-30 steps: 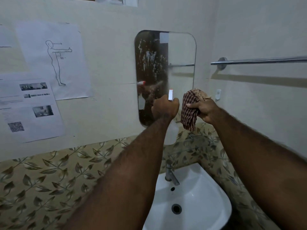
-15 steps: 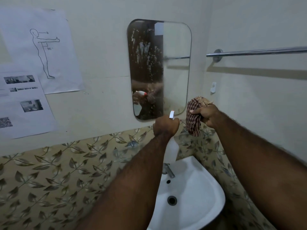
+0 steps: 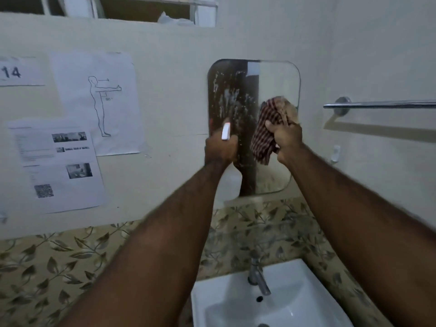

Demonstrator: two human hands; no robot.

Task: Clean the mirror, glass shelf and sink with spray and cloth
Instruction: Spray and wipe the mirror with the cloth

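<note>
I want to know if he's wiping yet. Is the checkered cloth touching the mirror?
Cannot tell. In the head view the checkered cloth, bunched in the right hand, overlaps the mirror, but looking straight at the glass shows neither contact nor a gap.

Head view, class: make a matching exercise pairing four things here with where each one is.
Things:
1. spray bottle
2. checked cloth
3. tap
4. towel rail

Places:
A. on the wall right of the mirror
B. in the left hand
C. at the back of the sink
D. in the right hand

Pairs: 1-B, 2-D, 3-C, 4-A
</note>
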